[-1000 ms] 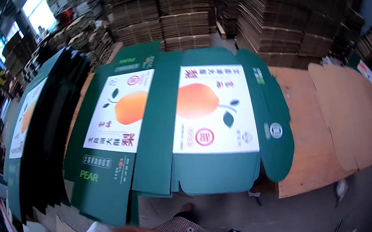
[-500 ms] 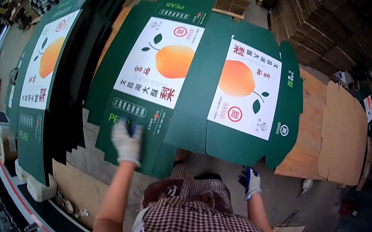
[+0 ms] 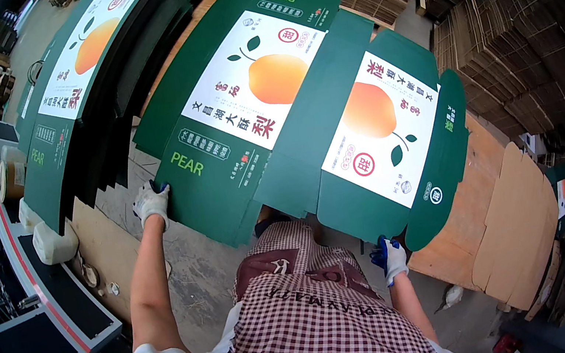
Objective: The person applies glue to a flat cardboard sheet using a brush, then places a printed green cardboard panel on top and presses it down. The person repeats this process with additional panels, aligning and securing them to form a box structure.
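A flat green cardboard box blank (image 3: 230, 174), printed with white panels and orange pears, lies in front of me on a wooden board. My left hand (image 3: 153, 204), in a white and blue work glove, is closed at the blank's near left edge, its fingertips partly hidden. On the opposite side, my right hand (image 3: 391, 259), gloved alike, has its fingers curled at the near right edge, below the second pear panel. Left of this blank stands a thick stack of matching green blanks (image 3: 43, 153), its layers fanned.
The wooden board (image 3: 452, 253) extends right, bearing a brown cardboard sheet (image 3: 519, 226). Tall bundles of brown cardboard (image 3: 498, 35) fill the far right. At the left are a machine with a red-striped edge (image 3: 50, 305) and a white plastic jug (image 3: 54, 243).
My left hand has moved left and up, from above the blank to its edge. The right hand has come up against the near right edge. The whole view has shifted slightly.
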{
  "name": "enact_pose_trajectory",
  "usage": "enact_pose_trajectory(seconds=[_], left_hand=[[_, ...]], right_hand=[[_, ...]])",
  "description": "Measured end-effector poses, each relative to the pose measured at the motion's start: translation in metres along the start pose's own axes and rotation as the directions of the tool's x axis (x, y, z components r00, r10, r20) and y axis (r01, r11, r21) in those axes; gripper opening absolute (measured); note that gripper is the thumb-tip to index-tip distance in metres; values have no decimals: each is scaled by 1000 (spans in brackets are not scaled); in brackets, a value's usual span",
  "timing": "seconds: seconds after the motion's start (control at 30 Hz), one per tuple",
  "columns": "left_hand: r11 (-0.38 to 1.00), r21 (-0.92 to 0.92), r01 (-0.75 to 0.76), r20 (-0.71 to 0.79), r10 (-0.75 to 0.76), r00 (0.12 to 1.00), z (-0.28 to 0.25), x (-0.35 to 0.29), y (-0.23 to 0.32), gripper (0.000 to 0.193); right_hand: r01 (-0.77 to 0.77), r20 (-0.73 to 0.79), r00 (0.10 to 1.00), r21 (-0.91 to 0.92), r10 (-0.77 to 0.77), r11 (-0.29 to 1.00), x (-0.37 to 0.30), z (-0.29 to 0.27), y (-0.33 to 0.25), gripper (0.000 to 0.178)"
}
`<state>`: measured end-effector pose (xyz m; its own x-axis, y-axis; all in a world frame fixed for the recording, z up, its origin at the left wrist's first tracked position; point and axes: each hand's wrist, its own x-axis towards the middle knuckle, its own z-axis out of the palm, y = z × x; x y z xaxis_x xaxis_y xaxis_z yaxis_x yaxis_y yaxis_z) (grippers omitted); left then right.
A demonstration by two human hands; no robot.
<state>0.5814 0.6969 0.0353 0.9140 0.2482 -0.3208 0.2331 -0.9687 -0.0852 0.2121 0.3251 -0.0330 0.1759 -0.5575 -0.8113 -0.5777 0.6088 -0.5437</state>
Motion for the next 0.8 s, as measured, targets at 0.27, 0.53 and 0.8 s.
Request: enact_pose_trajectory(seconds=[0.27,0.53,0.8], left_hand=[[993,-118,22,33,-18,999,15,16,-9,66],[798,-590,123,449,197,872,14,62,-3,67],[789,-615,12,433,324,841,70,90,-31,52]], right_hand=[[39,83,996,-577,12,816,20,-38,-6,27],[502,264,698,-843,-665,192,-44,72,-99,38],[670,576,381,-711,-724,-213,-15,254,-142,68]])
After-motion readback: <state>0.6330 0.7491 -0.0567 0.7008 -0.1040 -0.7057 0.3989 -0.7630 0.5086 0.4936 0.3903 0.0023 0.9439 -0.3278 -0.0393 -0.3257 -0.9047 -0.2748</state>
